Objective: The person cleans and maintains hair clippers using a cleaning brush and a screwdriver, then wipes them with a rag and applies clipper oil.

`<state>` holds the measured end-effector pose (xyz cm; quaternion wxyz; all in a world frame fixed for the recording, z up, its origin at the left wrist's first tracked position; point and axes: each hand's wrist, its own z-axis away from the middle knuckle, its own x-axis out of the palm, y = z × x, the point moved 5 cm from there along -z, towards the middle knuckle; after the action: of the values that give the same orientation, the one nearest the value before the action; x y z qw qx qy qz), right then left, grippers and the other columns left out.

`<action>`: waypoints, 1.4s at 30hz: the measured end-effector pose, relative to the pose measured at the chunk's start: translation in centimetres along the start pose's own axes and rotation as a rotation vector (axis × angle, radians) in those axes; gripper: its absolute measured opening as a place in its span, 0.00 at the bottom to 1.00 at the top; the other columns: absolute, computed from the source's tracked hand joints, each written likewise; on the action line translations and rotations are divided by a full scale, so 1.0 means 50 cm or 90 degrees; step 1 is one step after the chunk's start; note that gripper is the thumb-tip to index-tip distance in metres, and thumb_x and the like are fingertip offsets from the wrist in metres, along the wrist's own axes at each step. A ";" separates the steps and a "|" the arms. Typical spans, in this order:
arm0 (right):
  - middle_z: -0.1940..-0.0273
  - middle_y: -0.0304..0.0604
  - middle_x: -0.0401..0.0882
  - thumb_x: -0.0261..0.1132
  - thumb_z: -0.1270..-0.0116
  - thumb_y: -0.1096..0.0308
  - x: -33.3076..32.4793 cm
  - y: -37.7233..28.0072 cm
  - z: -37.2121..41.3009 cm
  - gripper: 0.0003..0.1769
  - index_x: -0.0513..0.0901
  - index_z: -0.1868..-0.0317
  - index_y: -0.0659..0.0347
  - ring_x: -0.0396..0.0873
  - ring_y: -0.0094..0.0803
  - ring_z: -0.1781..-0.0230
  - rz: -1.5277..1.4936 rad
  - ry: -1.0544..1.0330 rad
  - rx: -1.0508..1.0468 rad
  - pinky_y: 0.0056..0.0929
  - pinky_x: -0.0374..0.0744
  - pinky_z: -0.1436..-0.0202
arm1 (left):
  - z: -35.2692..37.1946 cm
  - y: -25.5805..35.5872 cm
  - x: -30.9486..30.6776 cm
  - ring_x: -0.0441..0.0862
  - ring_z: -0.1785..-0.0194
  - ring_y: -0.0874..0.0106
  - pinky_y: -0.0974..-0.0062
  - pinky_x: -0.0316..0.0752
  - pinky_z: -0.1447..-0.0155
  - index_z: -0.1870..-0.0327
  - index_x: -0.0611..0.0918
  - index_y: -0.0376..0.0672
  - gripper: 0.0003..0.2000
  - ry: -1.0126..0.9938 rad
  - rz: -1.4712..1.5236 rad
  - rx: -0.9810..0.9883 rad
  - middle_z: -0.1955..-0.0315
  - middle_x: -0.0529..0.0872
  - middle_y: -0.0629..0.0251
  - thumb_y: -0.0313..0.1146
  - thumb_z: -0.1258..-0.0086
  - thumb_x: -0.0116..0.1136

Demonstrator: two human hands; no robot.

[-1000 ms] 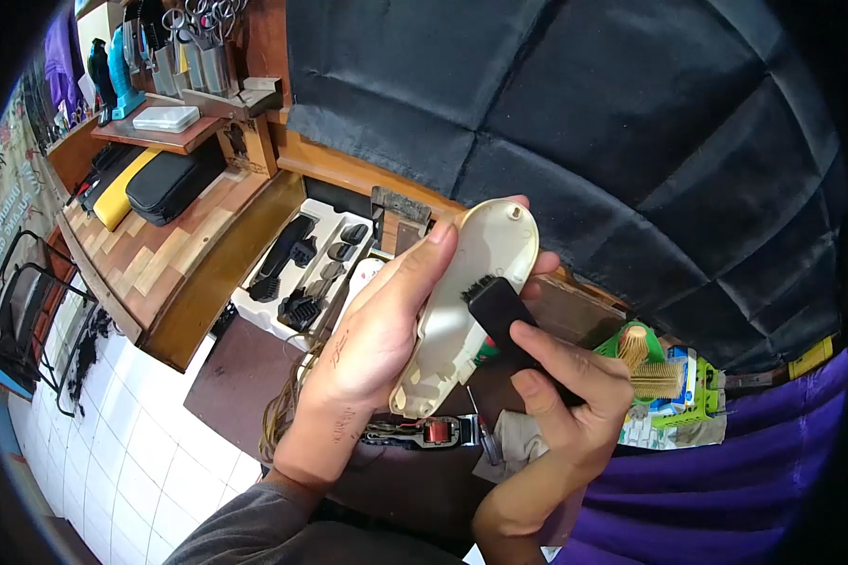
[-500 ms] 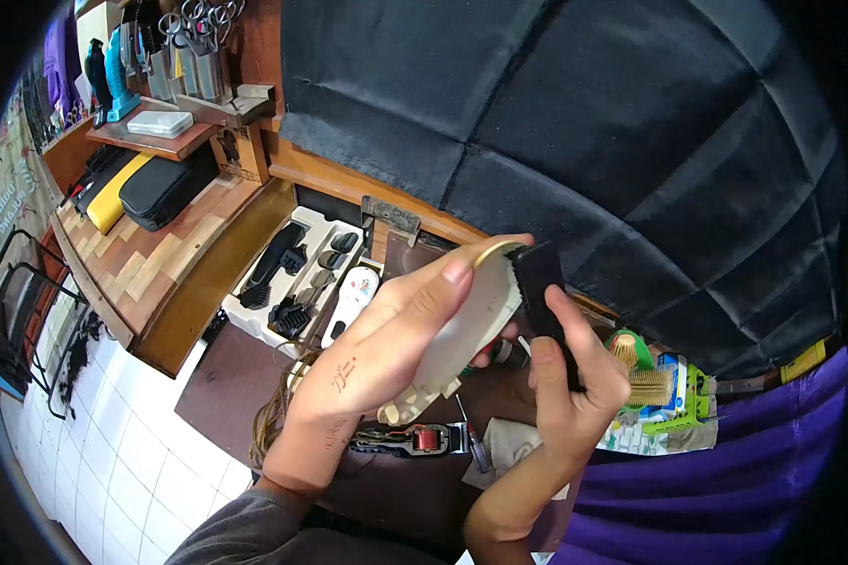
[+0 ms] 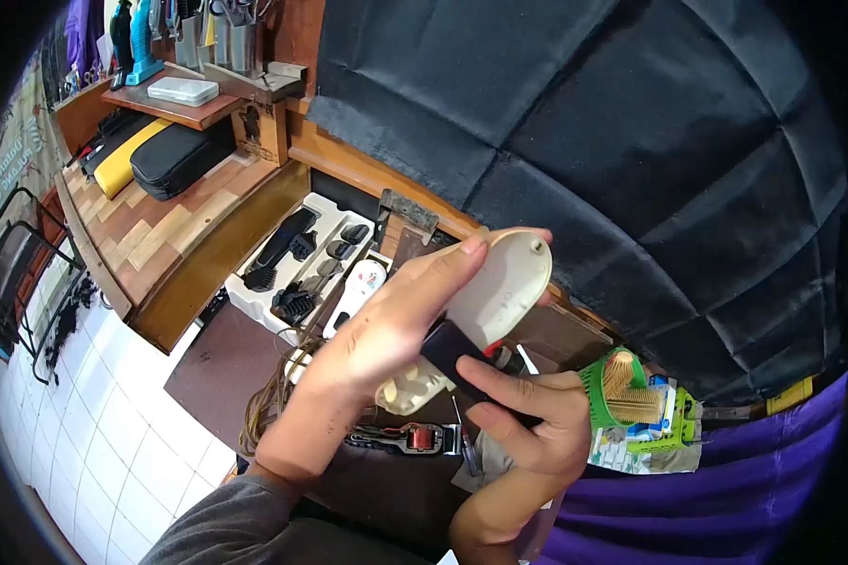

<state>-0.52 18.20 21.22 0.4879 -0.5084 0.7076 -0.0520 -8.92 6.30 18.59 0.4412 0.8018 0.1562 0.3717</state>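
My left hand (image 3: 400,315) is closed around a cream-coloured plastic shell (image 3: 499,292), its hollow inside facing me; it looks like a hair clipper's housing. In my right hand (image 3: 537,424) I grip a small black brush (image 3: 457,358), pinched between thumb and fingers. The brush lies against the shell's lower part, and its bristles are hidden from here. Below my hands, an opened hair clipper (image 3: 424,439) with a red coil lies on the dark brown table. Beside it are a screwdriver (image 3: 469,452) and a pale cloth (image 3: 495,457).
Left of my hands, a white tray (image 3: 245,306) holds a black trimmer and comb attachments, with a white clipper (image 3: 358,292) next to it. A green basket (image 3: 598,400) with brushes stands at right. Coiled cords (image 3: 269,405) lie by my left forearm. Black cloth (image 3: 584,122) hangs behind.
My right hand and the brush have moved down and left, from the shell's upper edge to its lower part. The shell has turned so its inside shows more. The view has shifted slightly.
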 end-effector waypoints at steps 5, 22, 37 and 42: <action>0.60 0.50 0.90 0.71 0.40 0.78 0.004 0.051 0.018 0.22 0.86 0.44 0.63 0.88 0.32 0.70 -0.022 0.392 0.141 0.26 0.83 0.62 | 0.002 -0.012 -0.007 0.79 0.47 0.77 0.79 0.72 0.41 0.29 0.74 0.41 0.26 0.001 0.009 -0.066 0.48 0.85 0.62 0.50 0.17 0.39; 0.58 0.54 0.89 0.67 0.43 0.70 0.012 0.029 0.008 0.22 0.86 0.48 0.70 0.88 0.37 0.61 -0.068 0.185 -0.022 0.31 0.81 0.46 | -0.015 -0.015 -0.039 0.80 0.49 0.76 0.79 0.71 0.41 0.37 0.79 0.37 0.26 0.056 -0.026 -0.007 0.53 0.86 0.61 0.50 0.17 0.40; 0.53 0.50 0.88 0.54 0.27 0.69 0.073 0.031 0.000 0.30 0.66 0.27 0.71 0.61 0.10 0.89 -0.194 0.324 0.187 0.14 0.56 0.85 | -0.010 0.029 -0.028 0.78 0.51 0.77 0.79 0.71 0.47 0.30 0.73 0.42 0.31 0.097 -0.189 0.240 0.53 0.84 0.62 0.58 0.18 0.34; 0.55 0.57 0.87 0.70 0.46 0.71 0.064 -0.013 -0.026 0.33 0.80 0.37 0.70 0.84 0.31 0.59 -0.088 -0.040 0.129 0.30 0.80 0.52 | 0.000 0.067 -0.084 0.81 0.57 0.70 0.73 0.79 0.58 0.22 0.58 0.50 0.32 0.143 0.056 0.334 0.45 0.81 0.51 0.59 0.19 0.35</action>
<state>-1.04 14.88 20.24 0.5541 -0.5055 0.6461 -0.1412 -12.01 1.98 19.38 0.1821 0.8482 0.2597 0.4242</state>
